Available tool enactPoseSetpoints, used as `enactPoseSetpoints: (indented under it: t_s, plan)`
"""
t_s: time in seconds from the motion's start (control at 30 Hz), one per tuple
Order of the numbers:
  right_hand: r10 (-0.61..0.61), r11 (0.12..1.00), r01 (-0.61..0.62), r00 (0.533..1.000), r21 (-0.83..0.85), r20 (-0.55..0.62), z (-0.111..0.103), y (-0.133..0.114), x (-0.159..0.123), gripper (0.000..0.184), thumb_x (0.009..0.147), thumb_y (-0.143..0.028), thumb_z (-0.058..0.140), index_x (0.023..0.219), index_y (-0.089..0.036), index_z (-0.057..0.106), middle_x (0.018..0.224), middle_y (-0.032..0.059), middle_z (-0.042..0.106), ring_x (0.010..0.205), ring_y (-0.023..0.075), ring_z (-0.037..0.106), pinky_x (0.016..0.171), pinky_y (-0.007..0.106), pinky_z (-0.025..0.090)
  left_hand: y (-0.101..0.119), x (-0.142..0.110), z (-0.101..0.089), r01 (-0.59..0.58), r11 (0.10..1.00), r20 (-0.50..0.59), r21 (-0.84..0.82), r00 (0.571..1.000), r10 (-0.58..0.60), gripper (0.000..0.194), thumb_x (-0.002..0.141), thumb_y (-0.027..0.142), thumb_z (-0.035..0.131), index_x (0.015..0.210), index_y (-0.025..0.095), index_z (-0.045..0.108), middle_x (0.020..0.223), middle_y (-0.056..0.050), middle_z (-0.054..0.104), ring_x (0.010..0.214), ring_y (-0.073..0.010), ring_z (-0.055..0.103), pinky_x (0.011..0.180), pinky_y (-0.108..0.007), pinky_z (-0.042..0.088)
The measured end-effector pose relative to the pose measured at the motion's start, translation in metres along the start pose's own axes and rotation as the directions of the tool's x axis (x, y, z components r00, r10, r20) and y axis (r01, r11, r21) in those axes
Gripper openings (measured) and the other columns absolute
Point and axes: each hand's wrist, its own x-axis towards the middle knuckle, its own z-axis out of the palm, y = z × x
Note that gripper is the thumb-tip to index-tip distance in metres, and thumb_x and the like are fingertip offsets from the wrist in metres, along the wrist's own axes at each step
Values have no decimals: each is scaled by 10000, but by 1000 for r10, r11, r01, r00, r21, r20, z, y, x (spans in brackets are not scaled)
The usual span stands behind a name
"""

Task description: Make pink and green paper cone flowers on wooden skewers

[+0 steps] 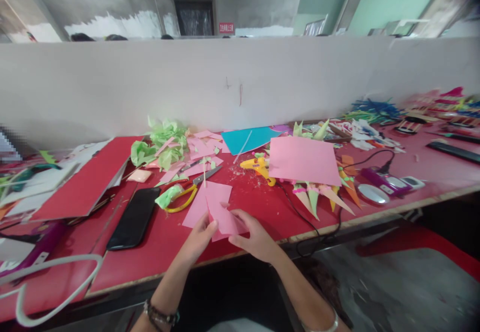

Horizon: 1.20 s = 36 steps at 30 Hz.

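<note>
Both hands are at the front edge of the red table, around a piece of pink paper (222,217) that is bent up. My left hand (201,234) pinches its near left side. Thumb and fingers of my right hand (255,236) close on its right edge. Under it lies more pink paper (219,192), flat on the table. A thin pale stick (204,172) stands out beyond the paper; I cannot tell whether it touches a hand. Just behind and left are yellow-handled scissors (187,197), partly covered by crumpled green paper (168,195).
A black phone (134,218) lies left, before a red board (90,177). Behind are green tissue (168,142) and a teal sheet (247,139). At right, a yellow glue gun (258,167) with a cord sits beside a pink sheet (305,159) over paper cones (315,202).
</note>
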Motion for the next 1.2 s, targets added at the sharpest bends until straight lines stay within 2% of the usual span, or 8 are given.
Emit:
enactPoseSetpoints:
  t_s: [0.13, 0.3, 0.47, 0.57, 0.7, 0.93, 1.07, 1.2]
  plan:
    - [-9, 985, 3, 999, -174, -39, -2, -2, 0, 423, 719, -353, 589, 1106, -204, 504, 1211, 89, 495, 1076, 203, 474, 917, 356, 368, 2, 0, -2, -4, 996, 32, 93, 1000, 1, 637, 668, 612, 510, 1123, 166, 529, 1097, -99, 596, 1051, -263, 509, 903, -373, 403]
    - [-51, 993, 42, 996, -115, -76, -3, 0, 0, 303, 834, -363, 417, 1051, -204, 554, 1103, 74, 567, 1025, 183, 512, 903, 334, 381, 3, -1, -4, -1, 999, 103, 42, 995, -4, 637, 677, 595, 516, 1140, 158, 506, 1133, -107, 572, 1046, -256, 513, 898, -361, 406]
    - [108, 989, -131, 957, -68, -270, 1, 10, -3, 411, 842, -480, 311, 808, -195, 606, 770, 54, 604, 809, 199, 556, 694, 305, 449, 8, -5, -7, 76, 997, 165, 28, 983, -79, 535, 700, 452, 582, 1143, 166, 493, 1132, -87, 571, 997, -230, 541, 871, -343, 425]
    - [203, 973, -226, 927, -38, -317, 3, 9, -4, 424, 823, -510, 323, 696, -185, 565, 663, 46, 557, 691, 191, 533, 595, 289, 426, 13, -7, -9, 119, 992, 174, 49, 977, -126, 472, 702, 375, 598, 1117, 168, 511, 1105, -74, 587, 957, -218, 557, 856, -339, 431]
    - [185, 981, -196, 915, 6, -359, 0, 4, -2, 358, 809, -480, 378, 708, -176, 538, 707, 39, 558, 719, 183, 523, 630, 277, 409, 17, -8, -11, 190, 975, 164, 112, 965, -206, 413, 705, 336, 595, 1070, 151, 538, 995, -65, 629, 908, -215, 569, 801, -334, 449]
    - [187, 972, -134, 937, 191, -296, -11, 10, 5, 241, 753, -399, 494, 752, -165, 554, 690, -1, 559, 685, 147, 516, 627, 245, 402, 19, -8, -16, 189, 964, 191, 187, 956, -224, 313, 720, 368, 566, 903, 116, 594, 855, -60, 637, 797, -189, 566, 719, -294, 444]
    - [212, 952, -124, 926, 281, -311, -15, 12, 5, 189, 708, -332, 547, 816, -177, 555, 707, -11, 568, 700, 138, 529, 627, 230, 406, 20, -9, -16, 203, 958, 209, 203, 947, -245, 294, 733, 392, 544, 817, 117, 605, 802, -47, 633, 732, -166, 557, 674, -259, 431]
    - [242, 944, -140, 910, 299, -337, -18, 12, 5, 217, 687, -299, 558, 870, -182, 550, 763, 1, 583, 738, 143, 543, 646, 235, 425, 18, -10, -17, 230, 947, 121, 222, 958, -261, 286, 716, 416, 549, 757, 144, 628, 776, -45, 640, 742, -186, 568, 650, -249, 433]
